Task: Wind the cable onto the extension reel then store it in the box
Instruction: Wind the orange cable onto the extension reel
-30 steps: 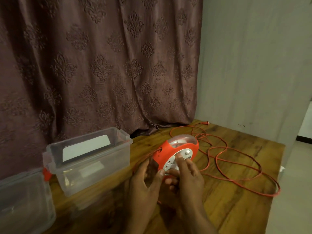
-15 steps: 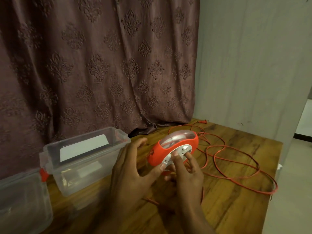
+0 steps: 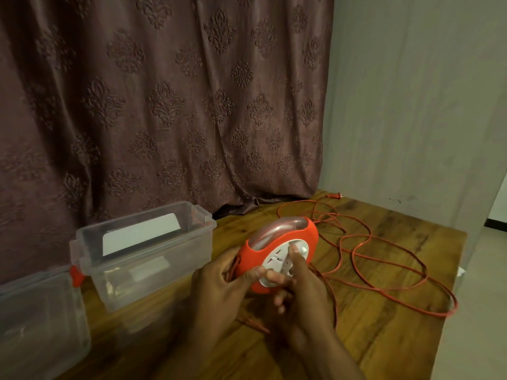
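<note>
Reel [image 3: 277, 256] in both hands, mid-table [image 3: 384, 338].

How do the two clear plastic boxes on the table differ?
The box beside the reel stands whole in view, farther back by the curtain; the near box sits at the left edge, cut off by the frame. The far one shows a white label inside; none shows in the near one. Both are clear, open-topped and hold no reel.

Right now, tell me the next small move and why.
Probably turn the white hub with the right hand's fingers while the left hand steadies the round orange plastic reel: most of the thin orange cable lies loose on the wooden table.
</note>
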